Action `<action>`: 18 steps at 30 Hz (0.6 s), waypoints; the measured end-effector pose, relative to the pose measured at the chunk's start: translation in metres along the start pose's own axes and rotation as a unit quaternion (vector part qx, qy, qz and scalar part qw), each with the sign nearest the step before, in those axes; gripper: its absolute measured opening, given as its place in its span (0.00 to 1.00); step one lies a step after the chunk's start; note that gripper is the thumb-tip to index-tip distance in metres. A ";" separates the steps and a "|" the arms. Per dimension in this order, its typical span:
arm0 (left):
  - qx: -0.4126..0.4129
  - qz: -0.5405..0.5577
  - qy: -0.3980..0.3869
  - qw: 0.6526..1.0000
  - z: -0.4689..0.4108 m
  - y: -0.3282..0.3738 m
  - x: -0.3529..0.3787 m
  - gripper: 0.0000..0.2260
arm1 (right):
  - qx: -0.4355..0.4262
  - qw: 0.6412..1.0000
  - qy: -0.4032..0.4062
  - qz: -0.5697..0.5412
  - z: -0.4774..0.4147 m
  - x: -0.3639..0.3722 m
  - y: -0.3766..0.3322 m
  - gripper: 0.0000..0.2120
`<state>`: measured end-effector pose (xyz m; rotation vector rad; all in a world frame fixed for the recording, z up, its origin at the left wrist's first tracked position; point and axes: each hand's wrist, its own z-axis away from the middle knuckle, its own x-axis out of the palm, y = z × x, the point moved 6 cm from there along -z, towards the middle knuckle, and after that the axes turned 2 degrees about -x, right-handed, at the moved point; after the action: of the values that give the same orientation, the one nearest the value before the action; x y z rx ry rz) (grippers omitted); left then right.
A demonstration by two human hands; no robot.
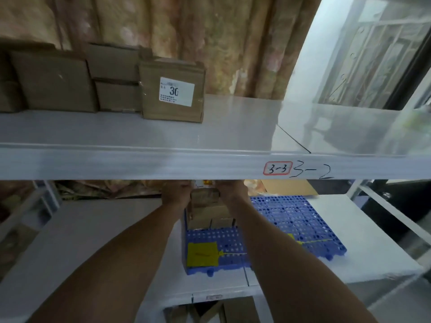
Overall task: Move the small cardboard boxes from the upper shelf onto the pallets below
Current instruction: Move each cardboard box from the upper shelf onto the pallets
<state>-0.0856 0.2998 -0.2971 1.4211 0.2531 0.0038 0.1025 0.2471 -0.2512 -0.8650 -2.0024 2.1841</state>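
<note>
Boxes [172, 92]: brown cardboard, squarish; five above.
Pallets [298, 220]: two blue perforated plastic grids.
Left hand [177, 193], right hand [231, 191]: flank one small box [205, 196]; fingers hidden, grip unclear.

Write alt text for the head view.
A left hand and right hand hold a small brown cardboard box between them beneath the grey upper shelf, over stacked boxes on a blue perforated plastic pallet. Other boxes sit above.
</note>
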 end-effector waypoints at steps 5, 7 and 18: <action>-0.034 0.011 0.028 0.999 0.004 0.001 0.016 0.09 | 0.024 0.998 -0.058 0.001 -0.035 0.004 0.023 0.10; -0.041 0.001 0.038 0.998 0.001 -0.005 0.024 0.13 | 0.023 0.998 -0.063 0.006 -0.046 0.007 0.036 0.10; -0.024 -0.037 0.062 0.997 -0.006 -0.018 0.037 0.06 | 0.047 0.995 -0.074 -0.052 -0.057 0.013 0.053 0.04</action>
<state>-0.0528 0.3082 -0.3218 1.3642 0.4044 0.0376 0.1336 0.2953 -0.3049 -0.5902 -1.9386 2.3225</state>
